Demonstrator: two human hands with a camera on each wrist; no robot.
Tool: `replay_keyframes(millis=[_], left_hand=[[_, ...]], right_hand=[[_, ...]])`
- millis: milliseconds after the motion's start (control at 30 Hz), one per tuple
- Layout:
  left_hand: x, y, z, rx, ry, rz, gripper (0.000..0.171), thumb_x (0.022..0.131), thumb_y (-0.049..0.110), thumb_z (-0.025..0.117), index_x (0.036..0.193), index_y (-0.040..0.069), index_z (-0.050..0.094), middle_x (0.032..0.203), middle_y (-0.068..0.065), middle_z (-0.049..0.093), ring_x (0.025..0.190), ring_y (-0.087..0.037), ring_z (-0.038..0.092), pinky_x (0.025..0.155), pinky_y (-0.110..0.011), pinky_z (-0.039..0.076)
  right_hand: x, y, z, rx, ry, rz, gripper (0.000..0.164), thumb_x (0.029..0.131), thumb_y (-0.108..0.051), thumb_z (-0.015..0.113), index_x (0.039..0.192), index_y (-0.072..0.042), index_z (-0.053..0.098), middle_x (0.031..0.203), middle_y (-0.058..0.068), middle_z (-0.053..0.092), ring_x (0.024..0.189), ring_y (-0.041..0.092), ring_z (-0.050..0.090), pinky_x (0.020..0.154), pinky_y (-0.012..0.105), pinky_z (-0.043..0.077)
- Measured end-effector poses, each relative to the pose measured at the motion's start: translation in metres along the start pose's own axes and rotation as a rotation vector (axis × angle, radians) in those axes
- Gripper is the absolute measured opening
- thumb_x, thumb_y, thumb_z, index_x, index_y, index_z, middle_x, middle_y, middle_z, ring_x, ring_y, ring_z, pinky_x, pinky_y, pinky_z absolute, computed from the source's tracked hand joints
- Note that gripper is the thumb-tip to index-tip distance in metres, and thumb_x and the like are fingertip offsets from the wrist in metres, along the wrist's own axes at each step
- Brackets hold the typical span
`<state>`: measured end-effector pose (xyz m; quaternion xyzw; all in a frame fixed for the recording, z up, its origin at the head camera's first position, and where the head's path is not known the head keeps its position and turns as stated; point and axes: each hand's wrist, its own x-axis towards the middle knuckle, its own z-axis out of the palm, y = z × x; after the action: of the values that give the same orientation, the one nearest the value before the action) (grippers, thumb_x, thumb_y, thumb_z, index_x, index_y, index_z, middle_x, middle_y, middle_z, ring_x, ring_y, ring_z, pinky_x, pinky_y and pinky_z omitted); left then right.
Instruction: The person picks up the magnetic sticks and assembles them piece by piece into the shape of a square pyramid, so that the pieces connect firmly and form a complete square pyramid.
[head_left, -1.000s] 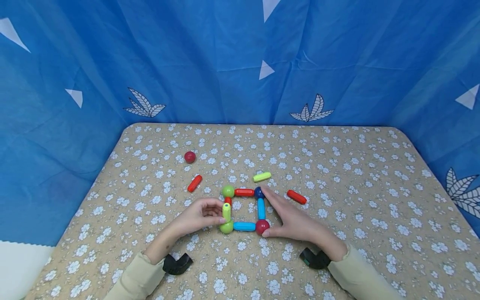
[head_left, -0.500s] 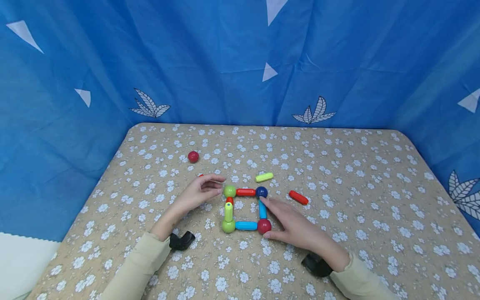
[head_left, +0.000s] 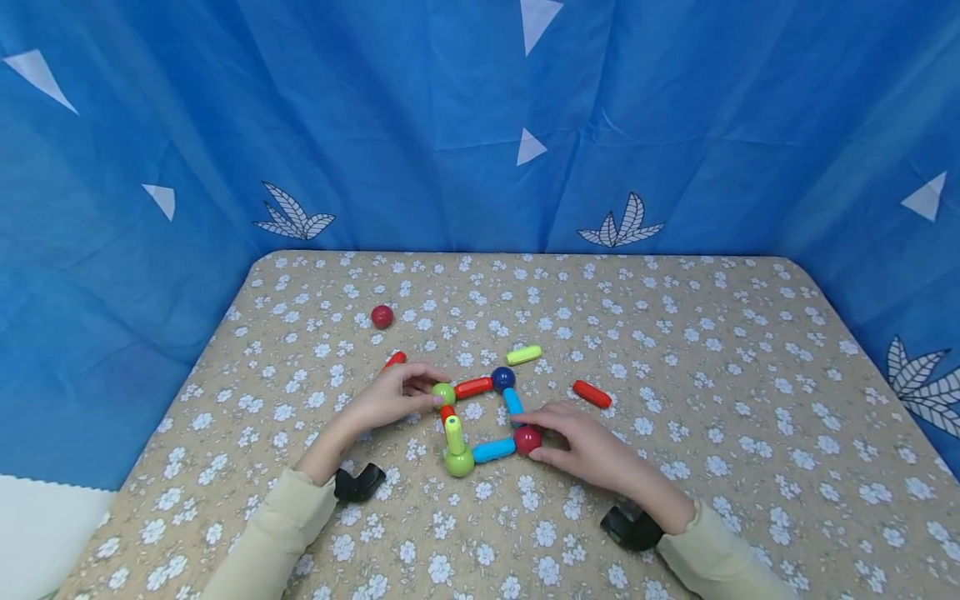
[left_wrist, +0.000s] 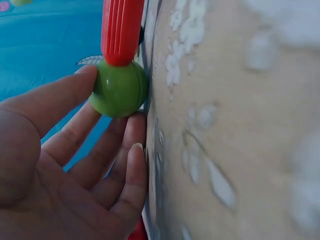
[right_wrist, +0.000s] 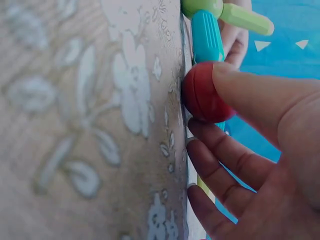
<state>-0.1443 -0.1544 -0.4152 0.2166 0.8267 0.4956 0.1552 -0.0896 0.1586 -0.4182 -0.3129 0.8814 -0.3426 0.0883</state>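
Note:
A four-sided frame of magnetic rods and balls lies on the table, slightly skewed. My left hand (head_left: pixel 393 397) pinches the green ball (head_left: pixel 443 394) at its far left corner, thumb and fingers on either side. The right hand (head_left: pixel 592 443) grips the red ball (right_wrist: pixel 205 92) at the near right corner. A dark blue ball (head_left: pixel 503 379) forms the far right corner. At the near left, another green ball (head_left: pixel 459 462) bears a lime rod (head_left: pixel 453 436) standing up. Red rods (head_left: pixel 474 387) and light blue rods (head_left: pixel 494 451) join the corners.
Beyond the frame lie a loose lime rod (head_left: pixel 523 355) and a loose red ball (head_left: pixel 382 317). One loose red rod (head_left: pixel 592 393) is to the right; another red rod (head_left: pixel 395 358) is partly behind the left hand. A blue curtain (head_left: pixel 420 125) hangs behind the flowered tabletop (head_left: pixel 712 350).
My left hand has let go of the lime rod and taken the far left green ball. The right fingers have left the blue ball's side and closed round the red ball. The frame has skewed.

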Motion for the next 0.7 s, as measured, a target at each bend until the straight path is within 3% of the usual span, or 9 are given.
replay_keyframes(millis=[167,400,700], left_hand=[[-0.016,0.0,-0.001,-0.015,-0.048,-0.017,0.028,0.082,0.015,0.073,0.107,0.003,0.065,0.099,-0.004,0.063,0.086,-0.019,0.06,0.075,-0.031,0.051],[-0.027,0.009,0.008,0.022,-0.205,0.005,0.024,0.078,0.019,0.077,0.096,0.007,0.066,0.086,0.003,0.064,0.078,-0.015,0.061,0.071,-0.029,0.052],[-0.029,0.014,0.024,0.084,-0.172,0.034,0.022,0.074,0.025,0.081,0.085,0.013,0.066,0.075,0.007,0.061,0.068,-0.011,0.056,0.063,-0.026,0.049]], right_hand=[[0.004,0.005,-0.002,0.039,0.049,0.033,0.05,0.083,-0.015,0.073,0.13,-0.02,0.056,0.125,-0.002,0.056,0.114,0.017,0.051,0.091,0.039,0.045],[0.019,0.009,-0.007,0.0,0.107,0.104,0.047,0.082,-0.007,0.072,0.127,-0.014,0.06,0.118,0.004,0.061,0.098,0.017,0.056,0.082,0.035,0.05],[0.036,0.012,-0.01,-0.03,0.076,0.192,0.049,0.086,-0.005,0.068,0.132,-0.016,0.055,0.089,-0.003,0.06,0.073,0.015,0.049,0.064,0.029,0.045]])
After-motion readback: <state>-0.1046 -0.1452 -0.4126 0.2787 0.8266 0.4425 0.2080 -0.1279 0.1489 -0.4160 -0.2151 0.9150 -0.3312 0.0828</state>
